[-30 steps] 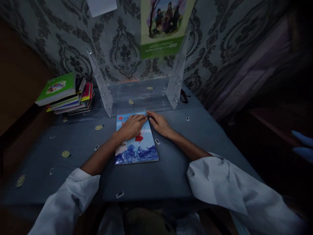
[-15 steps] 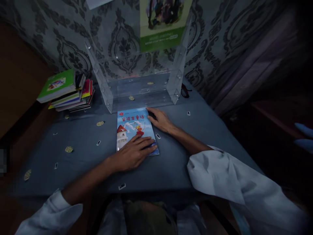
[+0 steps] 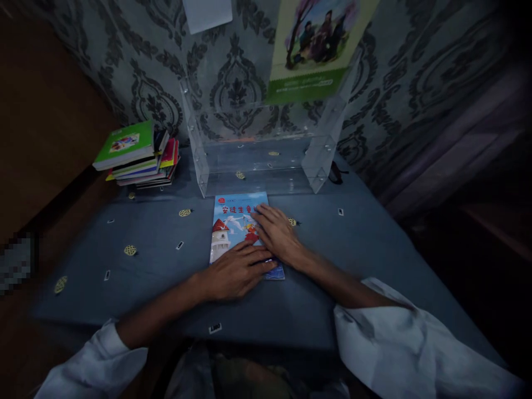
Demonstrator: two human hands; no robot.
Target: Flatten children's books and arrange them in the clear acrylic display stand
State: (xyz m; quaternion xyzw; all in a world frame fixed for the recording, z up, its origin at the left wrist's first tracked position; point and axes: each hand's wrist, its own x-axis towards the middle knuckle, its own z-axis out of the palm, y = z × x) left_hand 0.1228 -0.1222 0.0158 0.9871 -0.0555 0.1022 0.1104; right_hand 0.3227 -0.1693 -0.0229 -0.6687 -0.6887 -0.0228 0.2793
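Note:
A light-blue picture-covered book [image 3: 233, 224] lies closed and face up on the blue table cover, red characters across its top and a red-roofed tower at its left. My left hand [image 3: 236, 269] rests flat across the book's lower part, fingers stretched to the right. My right hand [image 3: 278, 233] lies on the book's right side, fingers extended over the cover and hiding the end of the title. Their fingertips come close together near the lower right of the cover. Neither hand grips anything.
Behind the book stands a clear acrylic rack [image 3: 253, 180], with a green-and-yellow book [image 3: 310, 72] high in it. A stack of books [image 3: 137, 158] sits at the back left. Dark glasses [image 3: 336, 174] lie right of the rack. Patterned wallpaper [image 3: 236, 88] covers the wall behind.
My right hand has moved from the book's upper right corner down onto its right side. My left hand stays flat on the lower part. The whole view has shifted somewhat.

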